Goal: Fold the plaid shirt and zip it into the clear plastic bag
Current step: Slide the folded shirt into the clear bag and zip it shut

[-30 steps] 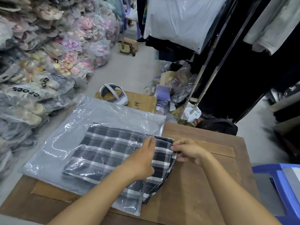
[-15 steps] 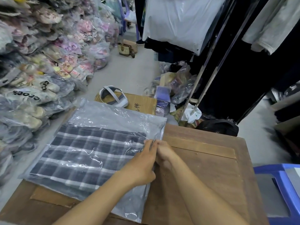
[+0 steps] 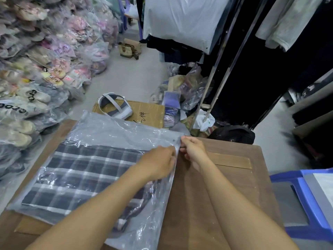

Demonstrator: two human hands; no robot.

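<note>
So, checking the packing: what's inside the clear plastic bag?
The folded plaid shirt lies flat inside the clear plastic bag. The left hand and forearm cover its right part, so nothing there can be checked.

Soft, even overhead light; white glare streaks the plastic bag point(image 3: 115, 134) left of the grip. Edges bend with wide-angle distortion, and the whole frame is slightly blurred.
</note>
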